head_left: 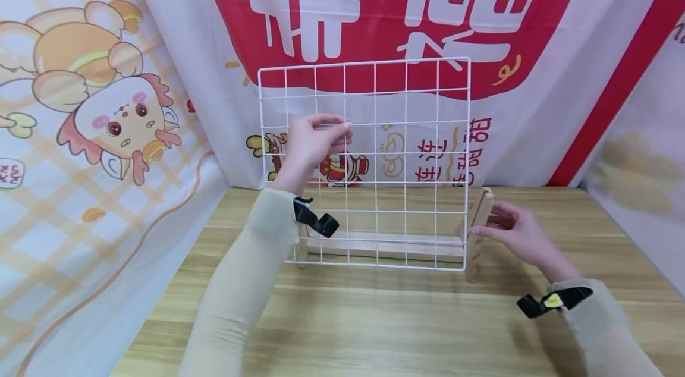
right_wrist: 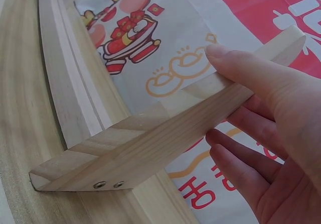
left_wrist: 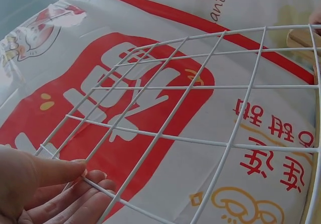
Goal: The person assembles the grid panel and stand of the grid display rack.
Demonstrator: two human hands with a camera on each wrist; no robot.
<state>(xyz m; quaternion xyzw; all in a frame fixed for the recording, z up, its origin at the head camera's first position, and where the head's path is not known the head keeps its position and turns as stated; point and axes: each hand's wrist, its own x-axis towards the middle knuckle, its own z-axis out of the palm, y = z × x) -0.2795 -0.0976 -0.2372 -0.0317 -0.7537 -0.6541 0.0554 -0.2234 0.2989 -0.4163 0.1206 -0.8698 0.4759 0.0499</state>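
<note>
With our left hand [head_left: 318, 139] we pinch a wire of the white wire grid panel [head_left: 375, 153], most of it extending rightward from that grip; our right hand [head_left: 518, 233] holds the right side board [head_left: 483, 210] of the wooden stand [head_left: 390, 251], beside the panel's lower right edge.

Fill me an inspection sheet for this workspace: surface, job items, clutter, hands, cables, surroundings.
Surface: wood-grain tabletop, under the stand.
Job items: white wire grid, upright; wooden stand, two metal fasteners near the foot of one side piece. Whether the grid is seated in the stand: cannot tell.
Clutter: nothing seen.
Left hand: pinches a wire of the grid.
Right hand: holds the stand's right side piece, thumb on its edge.
Cables: nothing seen.
Surroundings: printed cloth behind and on both sides; black wrist device at the left wrist, another at the right.
</note>
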